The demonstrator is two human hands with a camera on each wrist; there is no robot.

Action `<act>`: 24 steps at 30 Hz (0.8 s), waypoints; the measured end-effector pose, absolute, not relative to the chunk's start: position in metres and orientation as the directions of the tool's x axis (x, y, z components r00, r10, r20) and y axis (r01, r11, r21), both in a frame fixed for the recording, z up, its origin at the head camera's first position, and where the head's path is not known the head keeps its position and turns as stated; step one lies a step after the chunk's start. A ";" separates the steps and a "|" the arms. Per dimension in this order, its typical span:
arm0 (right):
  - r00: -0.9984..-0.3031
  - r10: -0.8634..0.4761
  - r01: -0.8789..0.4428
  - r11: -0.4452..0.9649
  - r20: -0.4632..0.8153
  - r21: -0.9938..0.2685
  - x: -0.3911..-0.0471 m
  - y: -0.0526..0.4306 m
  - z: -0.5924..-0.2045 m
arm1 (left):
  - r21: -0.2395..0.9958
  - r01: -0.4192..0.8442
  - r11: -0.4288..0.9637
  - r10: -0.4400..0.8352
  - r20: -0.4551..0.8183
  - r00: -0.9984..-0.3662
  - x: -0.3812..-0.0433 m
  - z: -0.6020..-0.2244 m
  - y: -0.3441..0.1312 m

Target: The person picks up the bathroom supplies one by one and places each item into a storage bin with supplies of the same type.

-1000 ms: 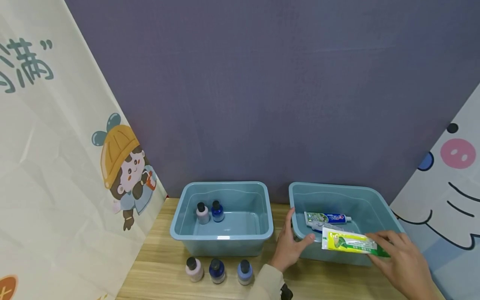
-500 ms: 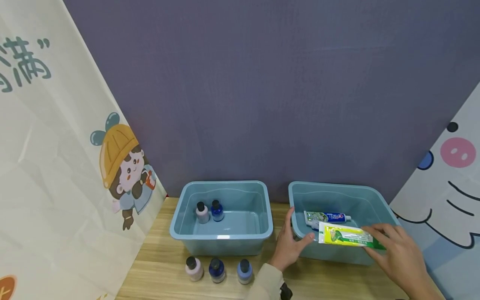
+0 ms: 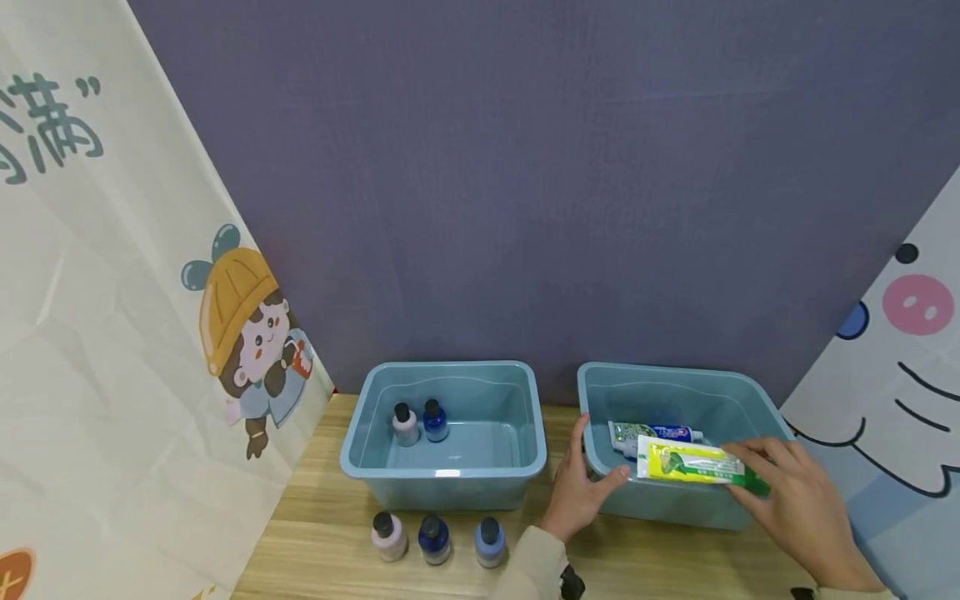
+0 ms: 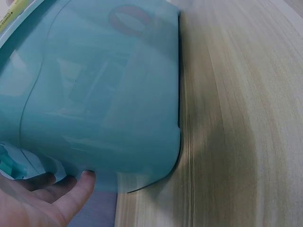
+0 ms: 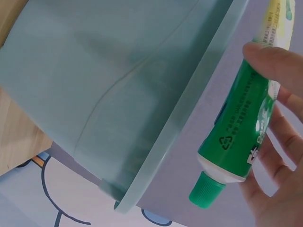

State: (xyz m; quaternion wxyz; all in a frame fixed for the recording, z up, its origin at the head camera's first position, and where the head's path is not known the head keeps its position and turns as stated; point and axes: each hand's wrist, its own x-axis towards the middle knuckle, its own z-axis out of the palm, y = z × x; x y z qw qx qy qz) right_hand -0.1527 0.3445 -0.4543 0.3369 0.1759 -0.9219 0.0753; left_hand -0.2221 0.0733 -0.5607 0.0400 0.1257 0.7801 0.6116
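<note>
A yellow, white and green toothpaste tube (image 3: 686,462) is pinched by my right hand (image 3: 795,500) near its capped end, above the front rim of the right-hand blue bin (image 3: 667,373). The right wrist view shows its green cap (image 5: 207,190) pointing away from the rim, with the thumb on one side and fingers on the other. Inside that bin lie a blue and green toothpaste tube (image 3: 671,433) and another tube, mostly hidden behind the held one. My left hand (image 3: 579,496) grips the bin's front left corner, thumb toward the front rim and fingers along the left side (image 4: 61,189).
A second blue bin (image 3: 442,493) stands to the left, holding a pink bottle (image 3: 406,427) and a dark blue bottle (image 3: 435,422). In front of it on the wooden table (image 3: 300,550) stand pink (image 3: 389,540), dark blue (image 3: 434,542) and light blue (image 3: 490,546) bottles.
My right hand has shifted the toothpaste tube slightly left and farther over the right bin, covering more of the tubes inside. My left hand has stayed on the corner.
</note>
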 end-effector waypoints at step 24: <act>-0.711 -0.301 -0.379 0.925 0.636 0.014 -0.175 0.355 -0.441 | 0.965 0.157 0.212 0.254 0.100 -0.962 -0.223 -0.562 0.073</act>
